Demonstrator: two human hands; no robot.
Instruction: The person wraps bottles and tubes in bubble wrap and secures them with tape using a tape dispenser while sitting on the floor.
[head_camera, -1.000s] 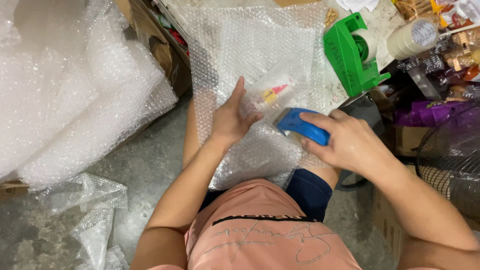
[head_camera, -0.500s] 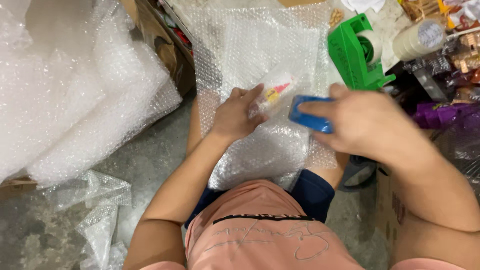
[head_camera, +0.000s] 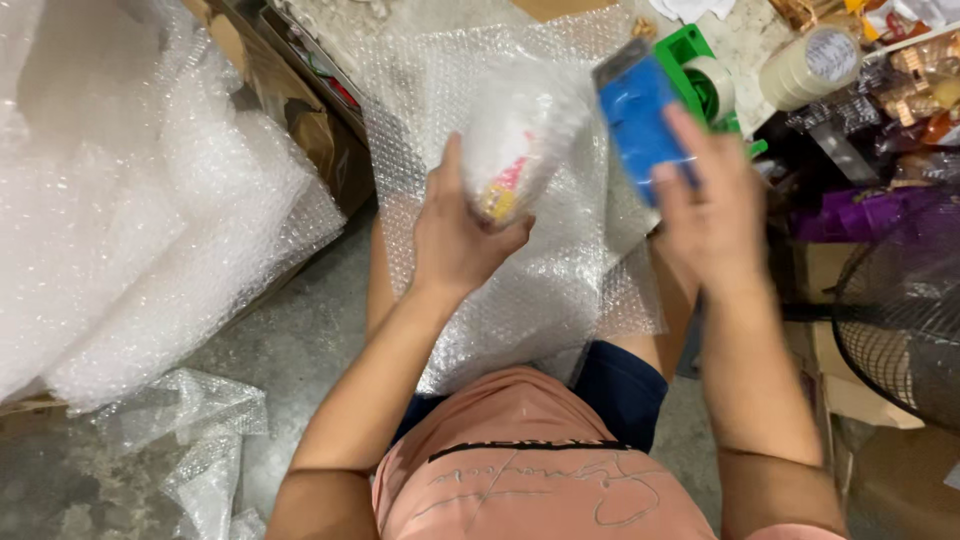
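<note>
While the left hand (head_camera: 455, 240) curled its grip around a small bottle-shaped item swathed in clear bubble wrap (head_camera: 515, 140), with a red and yellow label showing through near the palm, the right hand (head_camera: 705, 205) closed its grip on a flat blue rectangular tool (head_camera: 638, 110), blurred and raised just beside the bundle. Both hovered above a clear bubble-wrap sheet (head_camera: 540, 300) draped over the person's lap. A green tape dispenser (head_camera: 705, 75) and a roll of clear tape (head_camera: 805, 65) sat near the sheet's far right corner, and loose bubble wrap (head_camera: 130, 210) was heaped on the concrete floor (head_camera: 290, 350) to the left.
</note>
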